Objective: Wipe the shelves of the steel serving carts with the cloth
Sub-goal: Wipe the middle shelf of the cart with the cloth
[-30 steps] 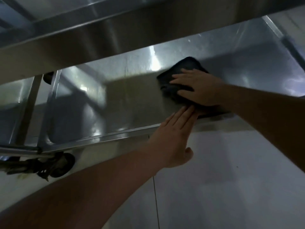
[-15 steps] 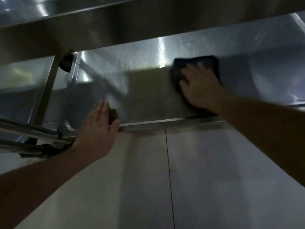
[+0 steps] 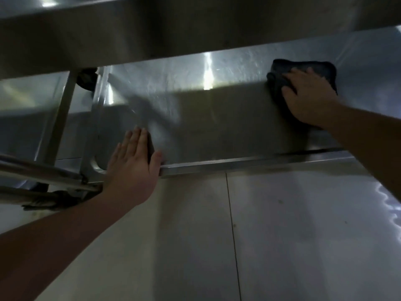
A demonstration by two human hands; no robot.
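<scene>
Right hand [image 3: 308, 98], fingers flat, pressing dark folded cloth [image 3: 303, 71] onto lower brushed-steel cart shelf [image 3: 217, 127]; left hand [image 3: 132, 164], flat, resting on shelf's front rim.

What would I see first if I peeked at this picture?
First you would see the right hand pressing a dark cloth flat on the shiny lower steel shelf, far right under the upper shelf. Next comes the left hand, fingers straight, resting on the shelf's front edge near the left corner.

Bare forearms, left hand [image 3: 132, 168], right hand [image 3: 308, 98]
</scene>
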